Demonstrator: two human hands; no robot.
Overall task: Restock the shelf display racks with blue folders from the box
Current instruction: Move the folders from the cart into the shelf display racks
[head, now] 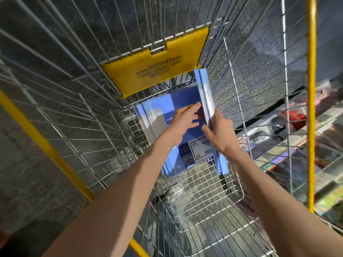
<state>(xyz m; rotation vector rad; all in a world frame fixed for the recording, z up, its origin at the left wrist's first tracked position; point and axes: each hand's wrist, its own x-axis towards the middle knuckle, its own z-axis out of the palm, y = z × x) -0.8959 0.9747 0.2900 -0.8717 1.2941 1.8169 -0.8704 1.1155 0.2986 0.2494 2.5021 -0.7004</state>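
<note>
A stack of blue folders (157, 115) lies flat on the wire floor of a shopping cart (194, 191), with a white A4 label near its front edge. A few more blue folders (205, 93) stand on edge along the stack's right side. My right hand (220, 130) grips these upright folders at their near end, thumb on the left face and fingers on the right. My left hand (182, 119) reaches in beside them with straight fingers that lie on the flat stack, next to the upright folders.
A yellow plastic flap (157, 65) hangs on the cart's far wall. Yellow-trimmed cart rims run along the left (42, 143) and right (310, 108). Through the right wire wall, store shelves (289, 130) with packaged goods show. Dark speckled floor lies beneath.
</note>
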